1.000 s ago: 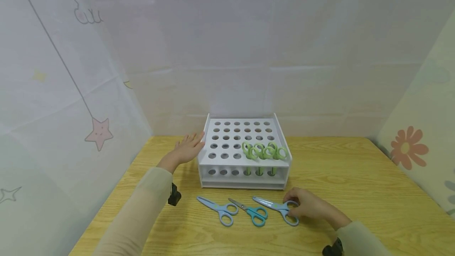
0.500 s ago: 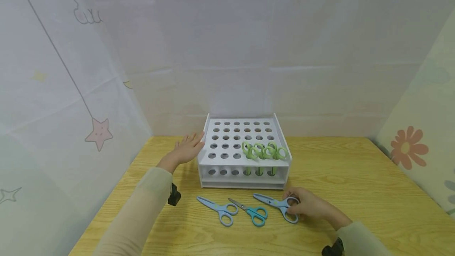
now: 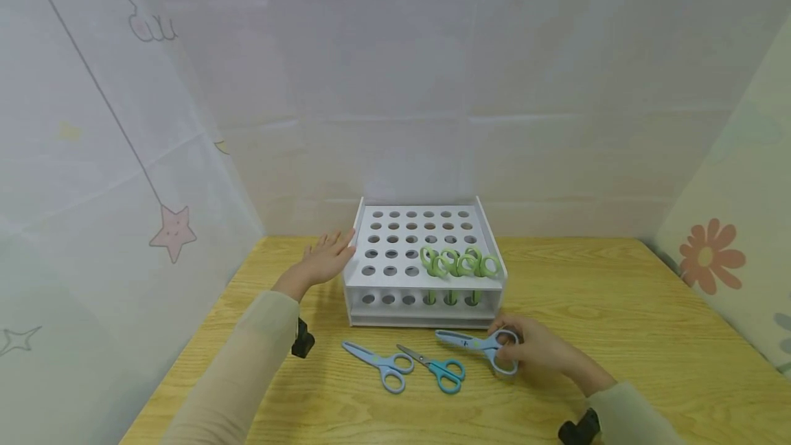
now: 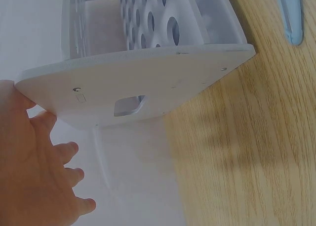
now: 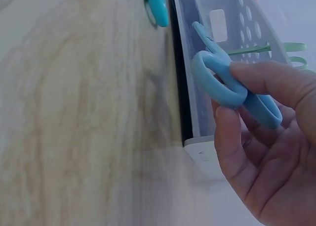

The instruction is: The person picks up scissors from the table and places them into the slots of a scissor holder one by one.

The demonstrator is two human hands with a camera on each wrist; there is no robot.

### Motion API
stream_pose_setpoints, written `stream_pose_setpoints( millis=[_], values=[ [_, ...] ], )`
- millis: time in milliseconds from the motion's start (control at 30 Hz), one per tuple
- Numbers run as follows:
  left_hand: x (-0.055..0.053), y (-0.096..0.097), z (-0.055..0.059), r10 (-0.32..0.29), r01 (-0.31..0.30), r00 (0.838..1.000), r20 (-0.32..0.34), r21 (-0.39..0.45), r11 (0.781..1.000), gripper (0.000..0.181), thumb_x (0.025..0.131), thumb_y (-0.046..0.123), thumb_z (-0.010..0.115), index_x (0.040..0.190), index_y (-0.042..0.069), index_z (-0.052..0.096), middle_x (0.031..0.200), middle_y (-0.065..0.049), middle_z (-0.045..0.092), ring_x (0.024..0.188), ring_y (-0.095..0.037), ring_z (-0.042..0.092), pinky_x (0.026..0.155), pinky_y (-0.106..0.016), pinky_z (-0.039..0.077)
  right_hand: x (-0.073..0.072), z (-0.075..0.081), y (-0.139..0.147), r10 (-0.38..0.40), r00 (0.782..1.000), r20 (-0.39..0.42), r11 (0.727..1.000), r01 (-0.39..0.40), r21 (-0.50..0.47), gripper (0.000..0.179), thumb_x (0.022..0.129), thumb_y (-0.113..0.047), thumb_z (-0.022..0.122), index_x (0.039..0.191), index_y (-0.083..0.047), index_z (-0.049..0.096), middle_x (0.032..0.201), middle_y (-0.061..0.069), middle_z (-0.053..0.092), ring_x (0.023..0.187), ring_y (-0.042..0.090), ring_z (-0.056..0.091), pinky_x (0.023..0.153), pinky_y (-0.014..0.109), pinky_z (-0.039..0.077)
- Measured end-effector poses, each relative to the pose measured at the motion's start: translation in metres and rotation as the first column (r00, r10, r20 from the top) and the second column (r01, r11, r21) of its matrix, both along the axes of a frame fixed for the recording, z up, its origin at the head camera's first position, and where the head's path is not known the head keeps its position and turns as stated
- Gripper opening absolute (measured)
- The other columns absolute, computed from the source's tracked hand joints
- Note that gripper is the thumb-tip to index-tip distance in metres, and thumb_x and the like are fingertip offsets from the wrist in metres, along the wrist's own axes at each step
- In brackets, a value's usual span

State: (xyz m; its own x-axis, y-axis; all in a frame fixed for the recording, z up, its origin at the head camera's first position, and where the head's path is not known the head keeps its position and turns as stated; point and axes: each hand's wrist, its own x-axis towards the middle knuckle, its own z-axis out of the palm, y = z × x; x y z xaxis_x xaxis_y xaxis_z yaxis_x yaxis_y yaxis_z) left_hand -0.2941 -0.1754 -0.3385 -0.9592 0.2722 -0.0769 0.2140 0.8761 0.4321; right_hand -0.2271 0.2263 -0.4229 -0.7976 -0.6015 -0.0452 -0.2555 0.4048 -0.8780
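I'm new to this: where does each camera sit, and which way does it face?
Head: worn on the head, facing forward and down over the table and white rack; forearms, left grip and right grip show.
Left wrist: worn there, facing the rack's side panel; only the left grip shows.
Right wrist: worn there, facing the right grip, which pinches blue scissors.
Shared: head and right wrist views both show green scissors in the rack.

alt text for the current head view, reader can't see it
A right hand holds blue scissors in front of a white rack, whose left side a left hand touches. Three green scissors stand in it; another blue pair and a teal-handled pair lie on the table.
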Motion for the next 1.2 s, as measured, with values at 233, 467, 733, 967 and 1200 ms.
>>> stream_pose_setpoints(
  millis=[233,467,733,967,1200],
  values=[
    [0.0,0.0,0.0,0.003,-0.003,1.0,-0.005,-0.005,1.0,0.056,0.1,0.042,0.02,0.15,0.018,0.009,0.152,-0.017,0.003,0.135,-0.04,-0.005,0.1,-0.063,-0.005,-0.002,0.01,-0.001,0.003,1.0,-0.029,0.999,-0.004,-0.037,0.031,0.084,-0.006,0.064,0.111,0.004,0.054,0.081,0.008,0.051,0.062,0.011,0.052,0.047,0.038,0.05],
    [-0.001,0.0,0.0,0.0,0.0,1.0,-0.009,-0.006,1.0,0.056,0.1,0.042,0.02,0.15,0.018,0.009,0.152,-0.017,0.004,0.135,-0.04,-0.005,0.1,-0.063,-0.004,-0.001,0.022,-0.001,-0.008,0.996,-0.086,0.999,0.004,-0.051,0.031,0.086,-0.007,0.063,0.114,0.004,0.054,0.082,0.01,0.052,0.062,0.012,0.052,0.046,0.036,0.049],
    [-0.001,-0.002,-0.001,-0.007,0.007,1.0,-0.005,0.0,1.0,0.056,0.1,0.042,0.02,0.15,0.018,0.008,0.152,-0.017,0.002,0.135,-0.04,-0.007,0.099,-0.063,-0.005,0.001,0.04,-0.006,-0.065,0.988,-0.138,0.997,0.06,-0.039,0.036,0.087,-0.01,0.064,0.119,0.001,0.053,0.086,0.012,0.055,0.061,0.014,0.052,0.047,0.036,0.049],
    [0.001,-0.001,0.0,-0.002,0.002,1.0,0.004,0.008,1.0,0.056,0.1,0.042,0.02,0.15,0.019,0.008,0.152,-0.017,0.002,0.135,-0.04,-0.007,0.1,-0.063,-0.007,0.001,0.056,-0.01,-0.091,0.982,-0.163,0.995,0.082,-0.061,0.037,0.086,-0.009,0.064,0.12,0.0,0.052,0.091,0.014,0.058,0.062,0.021,0.054,0.046,0.034,0.049],
    [0.002,-0.001,0.001,0.001,-0.001,1.0,0.0,0.005,1.0,0.056,0.1,0.042,0.02,0.15,0.019,0.008,0.152,-0.017,0.003,0.135,-0.04,-0.006,0.1,-0.063,-0.005,0.0,0.069,-0.014,-0.135,0.972,-0.19,0.99,0.126,-0.062,0.04,0.085,-0.012,0.066,0.121,-0.001,0.052,0.099,0.016,0.058,0.066,0.022,0.056,0.048,0.033,0.05]
  ],
)
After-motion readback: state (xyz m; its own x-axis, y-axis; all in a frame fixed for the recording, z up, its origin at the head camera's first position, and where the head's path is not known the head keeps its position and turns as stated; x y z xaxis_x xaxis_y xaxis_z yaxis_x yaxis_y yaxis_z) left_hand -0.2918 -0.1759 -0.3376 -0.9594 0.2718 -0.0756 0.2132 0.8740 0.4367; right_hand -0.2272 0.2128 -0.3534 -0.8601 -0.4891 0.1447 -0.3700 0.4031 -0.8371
